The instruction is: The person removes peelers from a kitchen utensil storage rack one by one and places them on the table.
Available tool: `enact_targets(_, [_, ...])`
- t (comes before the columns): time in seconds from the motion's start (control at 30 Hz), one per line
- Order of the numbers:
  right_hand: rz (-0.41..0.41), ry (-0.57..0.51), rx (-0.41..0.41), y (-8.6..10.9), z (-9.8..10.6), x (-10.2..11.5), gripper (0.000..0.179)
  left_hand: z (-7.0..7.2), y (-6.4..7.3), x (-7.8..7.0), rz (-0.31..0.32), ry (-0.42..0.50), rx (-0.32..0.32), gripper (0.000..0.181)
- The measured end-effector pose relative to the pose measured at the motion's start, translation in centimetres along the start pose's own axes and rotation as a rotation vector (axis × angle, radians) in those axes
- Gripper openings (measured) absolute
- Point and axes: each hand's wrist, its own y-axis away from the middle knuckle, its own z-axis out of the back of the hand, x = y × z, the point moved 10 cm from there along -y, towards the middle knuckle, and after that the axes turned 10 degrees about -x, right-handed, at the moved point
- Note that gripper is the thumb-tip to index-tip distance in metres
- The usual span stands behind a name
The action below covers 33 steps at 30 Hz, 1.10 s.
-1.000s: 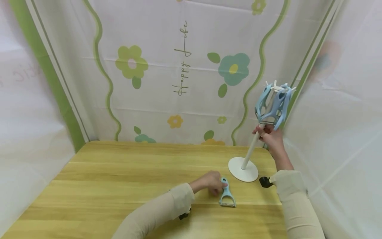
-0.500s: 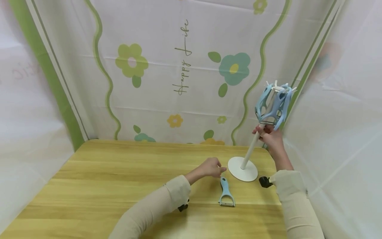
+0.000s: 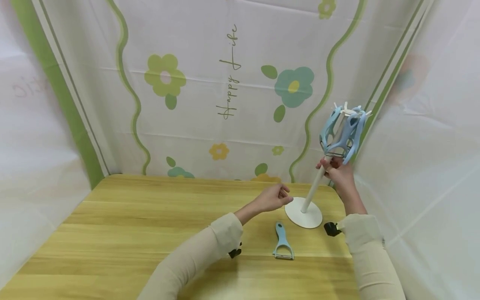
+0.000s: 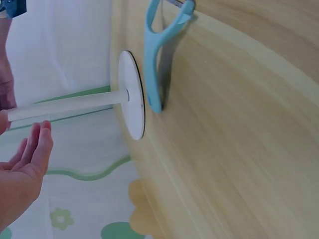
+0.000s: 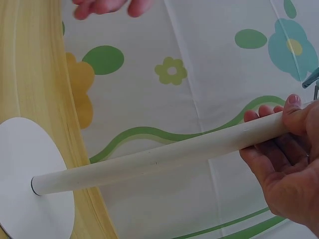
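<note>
A white stand (image 3: pixel 316 183) with a round base (image 3: pixel 304 213) rises at the right of the table. Several blue peelers (image 3: pixel 348 135) hang from the hooks at its top. My right hand (image 3: pixel 339 174) grips the pole just under them, thumb and fingers around it in the right wrist view. My left hand (image 3: pixel 273 197) is in the air left of the pole, fingers extended and holding nothing. One light blue peeler (image 3: pixel 282 241) lies on the table in front of the base, handle pointing away; the left wrist view shows this peeler (image 4: pixel 154 55) beside the base.
The wooden table (image 3: pixel 150 233) reaches back to a white curtain (image 3: pixel 202 50) with printed flowers. More white curtain (image 3: pixel 431 166) hangs close to the right arm. A black wrist camera (image 3: pixel 331 228) is worn on the right sleeve.
My left hand has let go of the light blue peeler's handle and moved up and back toward the pole, its fingers spreading. My right hand has kept its grip; the stand stays put.
</note>
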Motion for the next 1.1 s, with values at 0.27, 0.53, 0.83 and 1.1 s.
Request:
enact_targets(0.27, [0.004, 0.009, -0.032, 0.0, 0.2, -0.4, 0.031, 1.3, -1.5, -2.9, -0.076, 0.059, -0.095, 0.028])
enact_targets(0.53, [0.044, 0.033, -0.08, -0.1, 0.2, 0.3, 0.03, 3.8, -3.3, -6.5, -0.144, 0.107, -0.193, 0.026])
enact_targets(0.83, [0.055, 0.048, -0.087, -0.1, 0.1, 0.6, 0.03, 6.2, -5.6, -10.6, -0.233, 0.113, -0.257, 0.031])
enact_targets(1.1, [0.044, 0.035, -0.092, -0.2, 0.3, 0.2, 0.029, 6.9, -7.1, -12.9, -0.286, 0.111, -0.294, 0.036])
